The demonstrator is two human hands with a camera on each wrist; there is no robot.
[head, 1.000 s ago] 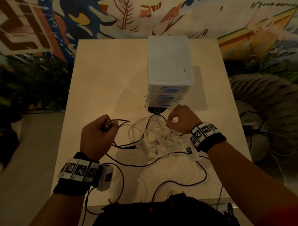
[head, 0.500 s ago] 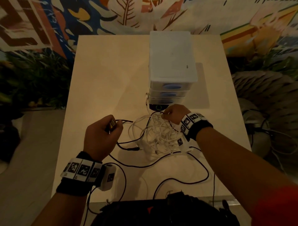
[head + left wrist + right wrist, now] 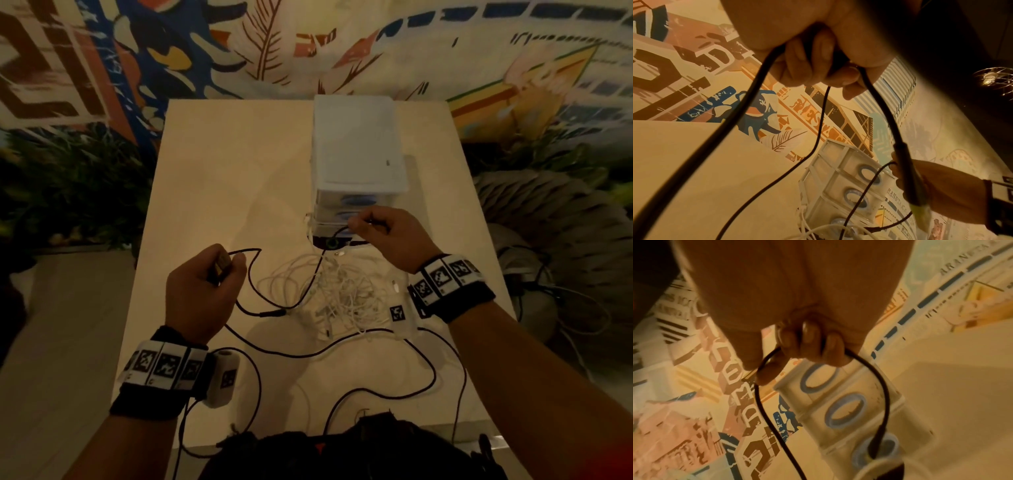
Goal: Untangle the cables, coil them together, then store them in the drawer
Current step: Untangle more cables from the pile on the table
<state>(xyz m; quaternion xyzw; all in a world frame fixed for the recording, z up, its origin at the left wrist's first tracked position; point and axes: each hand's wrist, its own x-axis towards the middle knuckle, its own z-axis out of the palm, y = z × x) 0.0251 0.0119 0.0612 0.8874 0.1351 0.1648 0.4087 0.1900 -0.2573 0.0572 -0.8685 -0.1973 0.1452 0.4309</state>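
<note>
Black cable [image 3: 310,284] runs between both hands: left hand [image 3: 202,291], left of frame centre, fingers curled round one plug end; right hand [image 3: 387,236], right of centre, pinching the cable in front of the drawer unit [image 3: 358,164]. White plastic unit, three stacked drawers with blue ring pulls, contents not discernible. White cables [image 3: 342,291] lie tangled on the table [image 3: 222,171] between the hands.

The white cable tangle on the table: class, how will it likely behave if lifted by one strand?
The white cable tangle is thin, looping cord, so probably floppy. Its strands cross densely; it may rise as one clump. The black cable runs through it and may drag along.
</note>
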